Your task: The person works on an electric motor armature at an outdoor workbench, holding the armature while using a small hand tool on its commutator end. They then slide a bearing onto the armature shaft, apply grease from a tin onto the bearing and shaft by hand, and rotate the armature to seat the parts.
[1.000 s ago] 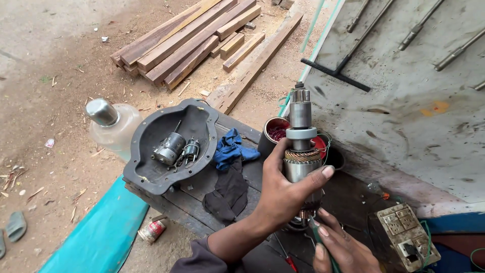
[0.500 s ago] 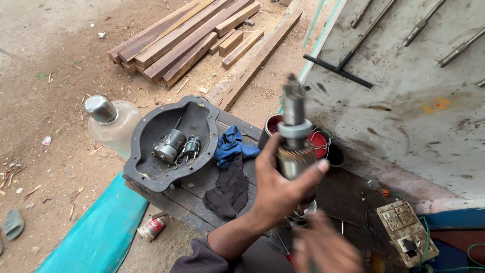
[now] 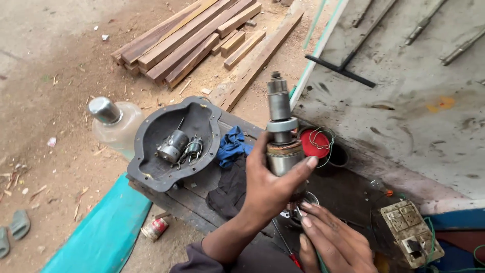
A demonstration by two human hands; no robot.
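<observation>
Head view: we see one armature [image 3: 281, 141] held upright at centre, our left hand [image 3: 270, 187] wrapped around its lower body. Our right hand [image 3: 333, 242], at 5 o'clock of it, has its fingers curled at the armature's base; what they pinch we cannot tell. At 9 o'clock, one black housing [image 3: 151, 167] contains two small parts [image 3: 179, 146]. One plastic bottle [image 3: 113, 124] stands beyond.

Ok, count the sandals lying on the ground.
2, both on the dirt at the far left bottom edge: one sandal fully in view, the other sandal cut off by the frame edge. More may lie out of view.
</observation>
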